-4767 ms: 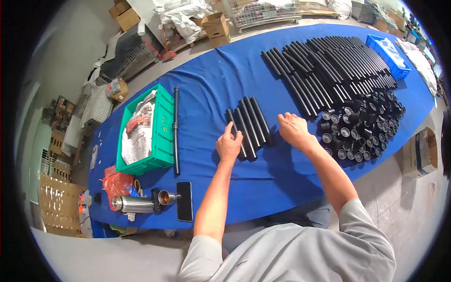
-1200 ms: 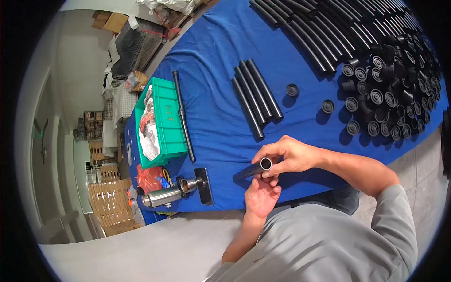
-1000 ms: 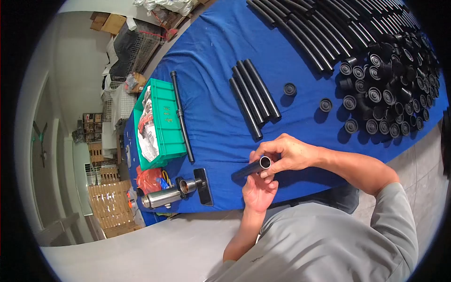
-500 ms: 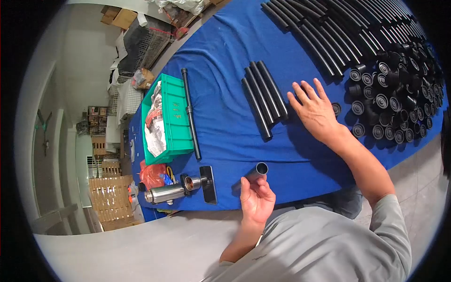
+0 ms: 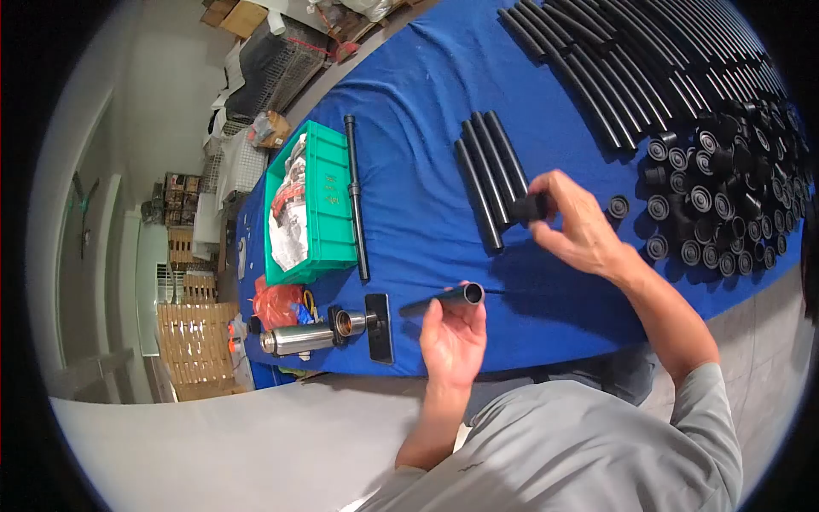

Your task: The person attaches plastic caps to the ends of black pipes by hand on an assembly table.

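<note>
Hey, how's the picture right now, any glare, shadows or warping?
Head view: strong lens warping curves the edge of the blue cloth, and the corners are black; glare streaks the steel flask; a shadow falls on the cloth below the right hand; the dark cap it holds shows little detail.

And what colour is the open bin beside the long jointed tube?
Green, best seen in the head view.

Laid out on tabletop (image 5: pixel 409 222): crate (image 5: pixel 333 213) left, four tubes (image 5: pixel 497 160) midway, cap pile (image 5: pixel 723 205) right with tube stack (image 5: pixel 600 101) behind. Set before crate: bottle (image 5: pixel 300 339), phone (image 5: pixel 380 333) farther right.
</note>
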Available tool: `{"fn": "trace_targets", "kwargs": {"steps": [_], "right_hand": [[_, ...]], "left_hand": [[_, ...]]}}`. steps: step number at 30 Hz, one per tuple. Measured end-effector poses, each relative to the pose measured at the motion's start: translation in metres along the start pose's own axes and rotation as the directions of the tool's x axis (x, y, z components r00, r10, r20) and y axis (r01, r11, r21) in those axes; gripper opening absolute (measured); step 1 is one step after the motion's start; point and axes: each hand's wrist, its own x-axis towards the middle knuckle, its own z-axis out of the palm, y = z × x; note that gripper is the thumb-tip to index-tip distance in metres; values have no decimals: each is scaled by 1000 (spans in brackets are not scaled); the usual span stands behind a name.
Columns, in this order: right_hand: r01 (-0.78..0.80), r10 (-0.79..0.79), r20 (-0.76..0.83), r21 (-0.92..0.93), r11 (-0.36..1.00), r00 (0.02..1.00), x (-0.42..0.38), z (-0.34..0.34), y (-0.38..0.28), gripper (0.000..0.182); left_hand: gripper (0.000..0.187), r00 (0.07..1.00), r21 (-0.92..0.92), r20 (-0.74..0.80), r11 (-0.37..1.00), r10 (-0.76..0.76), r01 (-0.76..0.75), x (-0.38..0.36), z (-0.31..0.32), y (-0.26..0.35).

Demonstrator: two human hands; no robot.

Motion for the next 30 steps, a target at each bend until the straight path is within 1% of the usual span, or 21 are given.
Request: {"fn": "trace_targets", "kwargs": {"steps": [1, 2, 3, 4, 5, 6, 7, 9, 12, 15, 18, 21, 23, 24, 27, 30], "right_hand": [[-176, 145, 142, 240, 955, 979, -3, 5, -2, 40], [-286, 188, 257, 425, 859, 948, -7, 14, -1, 43], [-402, 206, 378, 570, 716, 903, -12, 24, -1, 46], [-443, 192, 424, 643, 625, 885, -17, 32, -4, 48], [-482, 173, 467, 702, 524, 867, -20, 38, -5, 50], [-504, 128, 524, 681, 530, 842, -21, 42, -1, 52], [-546, 138, 562, 668, 506, 816, -24, 44, 1, 48], [-572, 145, 587, 653, 497, 797, -25, 45, 2, 45], [-538, 146, 550, 667, 516, 822, -28, 50, 3, 43], [-463, 113, 506, 649, 604, 855, -33, 58, 13, 42], [-402, 138, 464, 538, 740, 875, -35, 55, 7, 39], [-319, 119, 399, 487, 813, 909, -36, 56, 4, 38], [-256, 99, 356, 426, 868, 929, -36, 55, 4, 38], [-225, 89, 335, 395, 891, 938, -36, 55, 4, 38], [-194, 79, 329, 333, 923, 941, -36, 53, 2, 38], [-123, 38, 293, 278, 953, 955, -36, 54, 5, 38]], "left_hand": [[23, 999, 41, 30, 998, 46, -47, 10, -1, 6], [25, 993, 81, 78, 992, 89, -96, 19, -1, 10], [25, 987, 175, 84, 973, 138, -151, 25, -1, 11], [25, 978, 265, 92, 943, 185, -203, 31, -1, 11], [26, 968, 352, 103, 902, 230, -252, 35, -1, 10], [35, 963, 371, 99, 889, 249, -268, 38, 2, 7], [35, 959, 399, 105, 873, 262, -282, 40, 1, 5], [36, 949, 454, 117, 835, 291, -312, 42, -4, 3], [35, 946, 512, 155, 796, 284, -323, 41, -5, -3], [35, 934, 549, 178, 757, 309, -355, 40, -4, -9], [32, 936, 542, 149, 765, 320, -348, 40, -5, -13], [36, 930, 506, 150, 782, 335, -363, 42, -8, -16], [35, 912, 515, 154, 756, 381, -403, 44, -6, -25], [34, 902, 522, 155, 742, 403, -421, 44, -5, -28], [32, 918, 495, 139, 776, 372, -390, 47, -8, -26], [32, 922, 493, 116, 784, 369, -376, 51, -7, -28]]}}
